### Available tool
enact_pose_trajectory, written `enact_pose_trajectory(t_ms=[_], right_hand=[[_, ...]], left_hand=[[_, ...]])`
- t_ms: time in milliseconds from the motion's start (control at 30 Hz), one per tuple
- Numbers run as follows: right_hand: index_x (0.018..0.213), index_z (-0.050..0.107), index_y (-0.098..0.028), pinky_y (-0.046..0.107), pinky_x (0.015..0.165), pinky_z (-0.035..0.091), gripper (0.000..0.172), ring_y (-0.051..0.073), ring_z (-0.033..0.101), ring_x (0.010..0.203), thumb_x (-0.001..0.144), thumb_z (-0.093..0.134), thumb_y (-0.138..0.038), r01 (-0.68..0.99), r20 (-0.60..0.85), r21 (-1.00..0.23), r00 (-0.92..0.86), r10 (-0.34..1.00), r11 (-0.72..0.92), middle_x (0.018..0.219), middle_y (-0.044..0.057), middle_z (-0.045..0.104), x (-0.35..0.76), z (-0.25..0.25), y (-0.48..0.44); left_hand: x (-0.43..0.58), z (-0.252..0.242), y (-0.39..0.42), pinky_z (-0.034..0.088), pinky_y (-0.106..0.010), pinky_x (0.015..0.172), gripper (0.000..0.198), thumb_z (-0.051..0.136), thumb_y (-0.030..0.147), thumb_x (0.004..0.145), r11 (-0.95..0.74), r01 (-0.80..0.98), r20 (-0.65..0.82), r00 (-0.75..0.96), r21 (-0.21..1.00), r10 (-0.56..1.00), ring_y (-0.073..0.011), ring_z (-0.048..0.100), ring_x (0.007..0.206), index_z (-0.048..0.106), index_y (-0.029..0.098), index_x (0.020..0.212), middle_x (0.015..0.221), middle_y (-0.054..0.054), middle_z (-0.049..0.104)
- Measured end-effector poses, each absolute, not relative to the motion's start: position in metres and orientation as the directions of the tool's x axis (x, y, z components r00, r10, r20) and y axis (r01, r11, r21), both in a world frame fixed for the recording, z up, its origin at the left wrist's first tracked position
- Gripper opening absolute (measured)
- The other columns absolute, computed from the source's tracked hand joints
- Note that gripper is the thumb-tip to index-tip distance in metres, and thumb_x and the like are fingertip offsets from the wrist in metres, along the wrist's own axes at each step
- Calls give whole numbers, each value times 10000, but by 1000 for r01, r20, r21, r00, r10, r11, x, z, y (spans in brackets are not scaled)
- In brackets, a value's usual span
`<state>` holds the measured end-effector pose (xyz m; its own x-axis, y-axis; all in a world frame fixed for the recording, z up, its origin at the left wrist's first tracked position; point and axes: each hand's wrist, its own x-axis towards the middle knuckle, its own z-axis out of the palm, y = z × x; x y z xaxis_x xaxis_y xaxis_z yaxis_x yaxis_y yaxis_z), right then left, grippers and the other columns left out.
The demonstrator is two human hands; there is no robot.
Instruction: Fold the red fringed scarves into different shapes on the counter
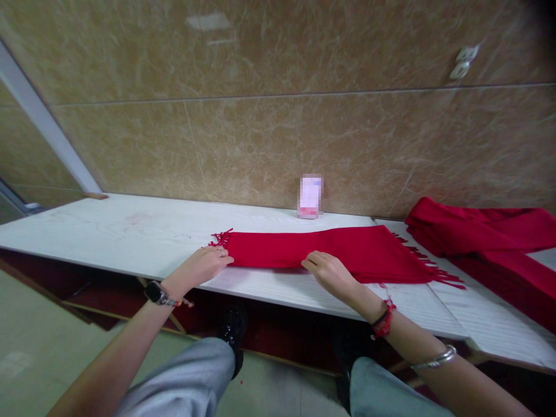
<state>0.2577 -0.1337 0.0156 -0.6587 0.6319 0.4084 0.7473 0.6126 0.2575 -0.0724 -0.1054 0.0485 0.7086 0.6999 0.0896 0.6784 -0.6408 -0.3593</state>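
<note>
A red fringed scarf (pixel 278 249) lies folded in a long strip on the white tabletop (pixel 143 231). Its fringe shows at both the left and right ends. My left hand (pixel 208 263) pinches the near left corner, close to the tassels. Along the near edge, about mid-length, my right hand (pixel 328 272) grips the cloth with fingers pressed together. To the right of that hand the scarf spreads wider and its end slants toward me.
More red cloth (pixel 478 226) lies bunched at the right of the table. A blurred-out upright phone-like object (pixel 310 197) leans near the tiled wall (pixel 260 139). A wall socket (pixel 464 62) sits higher up. Dark open shelves (pixel 278 330) lie under the tabletop.
</note>
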Motion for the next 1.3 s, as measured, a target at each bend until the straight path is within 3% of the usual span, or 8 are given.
enact_pose_trajectory(t_ms=[100,400,533,600,733,1000,1167,1300], right_hand=[[792,614,-154,287,669,370,203,165,498,728,869,441,-80,685,371,271,-722,584,676,783,53,573,260,8,-137],[906,623,-132,287,730,442,197,176,530,806,853,448,-57,662,312,144,-736,601,736,872,77,611,262,7,-141],[1057,612,-133,305,781,467,295,186,554,891,848,424,-41,649,346,52,-725,595,759,978,100,635,262,5,-139],[1103,603,-150,315,815,469,347,183,560,931,844,404,-34,641,361,2,-716,597,768,1034,102,637,262,4,-138],[1156,583,-173,359,917,425,437,178,545,1038,820,365,1,623,358,-57,-717,598,780,1168,102,601,264,2,-135],[1222,534,-174,392,987,355,481,181,505,1117,832,317,5,633,294,-45,-731,616,773,1255,104,544,263,3,-134],[1222,535,-239,427,980,342,510,196,474,1143,822,332,5,643,284,-51,-725,628,765,1258,84,538,263,2,-133],[1217,542,-232,425,990,323,513,187,468,1138,826,308,3,641,269,-108,-717,643,760,1265,83,529,265,0,-131]], left_hand=[[-74,39,-109,419,-332,911,372,479,35,803,-656,684,69,708,-319,703,-196,563,1027,580,199,1122,1129,-95,597],[-57,46,-123,372,-338,958,568,429,-20,757,-699,670,34,728,-248,685,-196,482,1138,483,252,1253,1230,-72,528],[-25,41,-130,264,-331,1051,454,459,129,836,-839,531,58,847,-119,528,-186,340,1266,468,242,1275,1353,-42,433],[-9,36,-129,268,-301,1050,380,408,207,899,-864,501,69,865,-53,497,-157,355,1255,470,227,1273,1332,-32,464],[1,32,-124,341,-309,995,333,344,272,941,-802,596,89,802,-37,591,-156,447,1175,507,216,1227,1268,-51,517],[4,36,-124,410,-382,908,251,386,172,905,-535,811,159,575,-237,802,-226,532,1041,588,125,1045,1093,-135,582],[16,25,-112,355,-347,985,344,371,173,911,-732,672,106,741,-115,664,-190,422,1191,494,199,1231,1286,-81,491],[9,22,-106,388,-527,904,385,327,306,930,-512,856,59,515,-70,855,-313,391,1215,443,227,1289,1356,-137,406]])
